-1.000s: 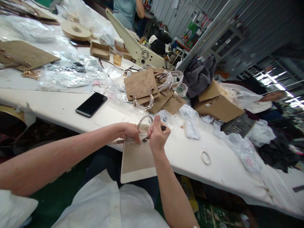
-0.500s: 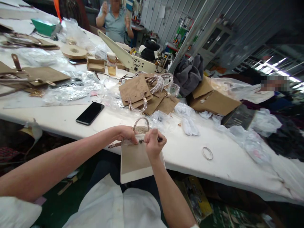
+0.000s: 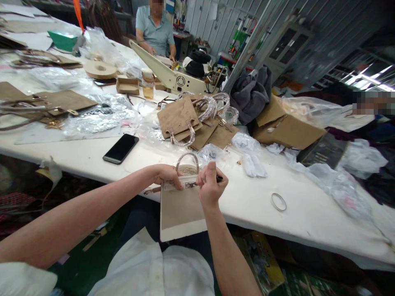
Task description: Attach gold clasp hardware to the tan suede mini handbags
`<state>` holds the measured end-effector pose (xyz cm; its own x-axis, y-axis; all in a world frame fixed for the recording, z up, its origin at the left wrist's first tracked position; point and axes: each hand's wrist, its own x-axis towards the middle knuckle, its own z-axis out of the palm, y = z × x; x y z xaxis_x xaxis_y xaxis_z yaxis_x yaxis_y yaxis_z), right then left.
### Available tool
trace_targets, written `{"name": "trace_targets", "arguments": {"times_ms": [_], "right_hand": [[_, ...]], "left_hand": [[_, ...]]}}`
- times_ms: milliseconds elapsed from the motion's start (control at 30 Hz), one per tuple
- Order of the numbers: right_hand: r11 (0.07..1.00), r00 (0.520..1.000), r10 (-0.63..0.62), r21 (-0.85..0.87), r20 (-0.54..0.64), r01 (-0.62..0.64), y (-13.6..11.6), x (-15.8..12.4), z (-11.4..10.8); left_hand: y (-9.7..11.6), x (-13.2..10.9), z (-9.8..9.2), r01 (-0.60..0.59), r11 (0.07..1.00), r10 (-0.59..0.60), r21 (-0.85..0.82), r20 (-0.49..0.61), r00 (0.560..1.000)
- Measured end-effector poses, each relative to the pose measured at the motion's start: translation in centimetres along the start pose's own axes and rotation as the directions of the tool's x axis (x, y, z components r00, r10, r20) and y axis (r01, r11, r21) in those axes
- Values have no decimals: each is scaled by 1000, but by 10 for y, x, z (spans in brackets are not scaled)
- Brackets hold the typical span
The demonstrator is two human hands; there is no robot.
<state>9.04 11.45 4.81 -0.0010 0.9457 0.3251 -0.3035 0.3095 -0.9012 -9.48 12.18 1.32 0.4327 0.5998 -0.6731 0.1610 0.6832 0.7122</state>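
Note:
A flat beige handbag panel (image 3: pixel 182 211) with a paler lower edge leans at the table's front edge, over my lap. My left hand (image 3: pixel 168 176) pinches its top left part, thumb on the near face. A curved, wrapped bag handle (image 3: pixel 187 154) rises behind the top edge. In my right fist (image 3: pixel 211 186) is a thin tool (image 3: pixel 219 179); its dark handle end sticks out at the right. Its narrow shaft points left to a small metal fitting (image 3: pixel 189 185) on the panel, near my left thumb. My fingers hide most of the tool, so its exact kind is unclear.
Beyond my hands lie stacked brown bag panels (image 3: pixel 177 117) with wrapped handles. A black phone (image 3: pixel 121 149) is at left, a metal ring (image 3: pixel 279 202) at right. Farther back are a jar (image 3: pixel 147 84), a cream machine (image 3: pixel 180 81), a cardboard box (image 3: pixel 286 130) and a co-worker (image 3: pixel 156 31).
The view has shifted slightly, moving everything a little right. My right hand has drawn slightly away from my left, showing more of the tool's shaft. The co-worker's raised hands have come down.

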Motion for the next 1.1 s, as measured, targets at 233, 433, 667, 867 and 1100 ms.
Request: {"name": "trace_targets", "arguments": {"times_ms": [233,433,667,867,1100], "right_hand": [[998,999,-43,-41,25,44,5,-8,3],[996,999,-41,-81,21,42,18,-15,4],[976,998,60,206,24,-64,17,1,-5],[954,982,188,240,-12,-180,8,24,-15],[899,925,306,-251,-228,-359,-8,77,-119]], "left_hand": [[-6,9,-6,-21,999,23,-50,40,999],[-7,9,-1,-29,999,26,-44,-58,998],[-5,8,-3,-9,1000,9,-28,0,1000],[-6,5,-2,-10,999,9,-49,-14,1000],[-8,-3,-6,-63,996,67,-63,73,995]]}}
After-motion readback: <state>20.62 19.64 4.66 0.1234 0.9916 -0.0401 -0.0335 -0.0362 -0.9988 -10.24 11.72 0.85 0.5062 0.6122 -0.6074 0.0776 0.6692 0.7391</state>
